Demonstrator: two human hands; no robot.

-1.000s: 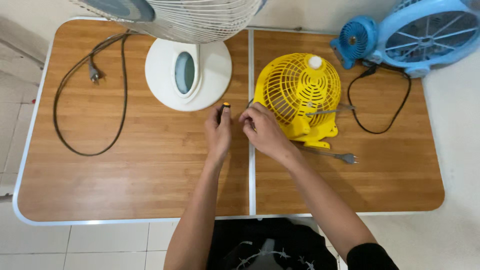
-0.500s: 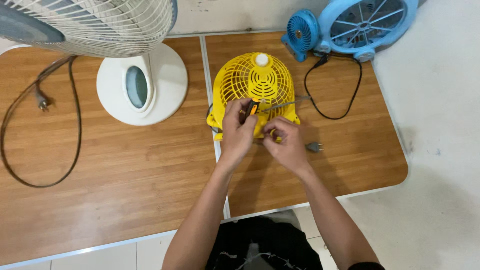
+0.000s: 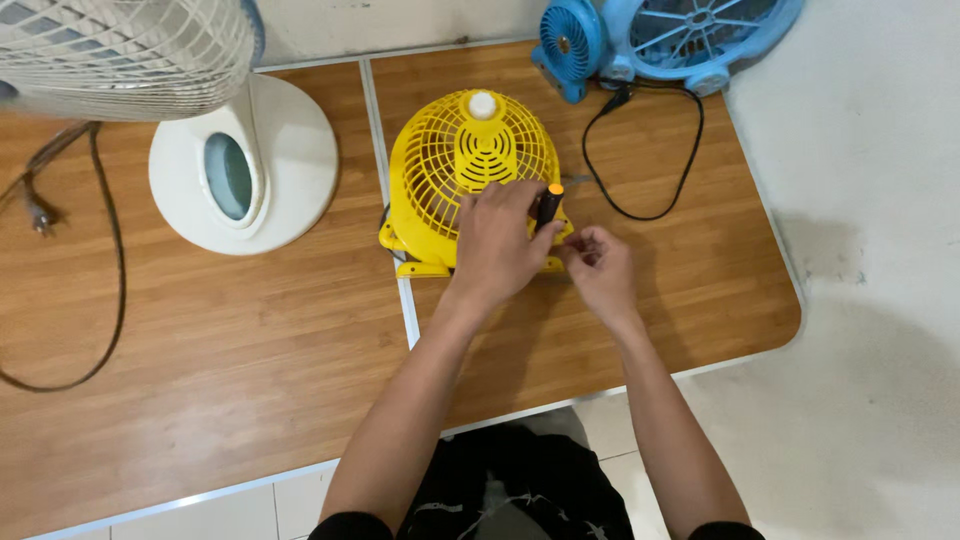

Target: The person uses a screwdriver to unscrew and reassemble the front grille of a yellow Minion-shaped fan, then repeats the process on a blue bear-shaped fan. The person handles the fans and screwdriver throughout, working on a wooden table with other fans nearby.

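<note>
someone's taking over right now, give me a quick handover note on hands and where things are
Left hand holds a black screwdriver with an orange cap upright against the front of the small yellow fan.
Right hand pinches near the fan's base; whether it holds anything is too small to tell.
Fan sits on the wooden table.
Its yellow grille is still on.
White fan base left, blue fans behind.

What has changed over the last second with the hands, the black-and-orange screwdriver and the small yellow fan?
Both hands moved from the table's centre seam to the small yellow plastic fan. The left hand now rests on its grille, holding the black-and-orange screwdriver upright; the right hand pinches beside the base. The fans, cords and wooden table themselves stayed put.
</note>
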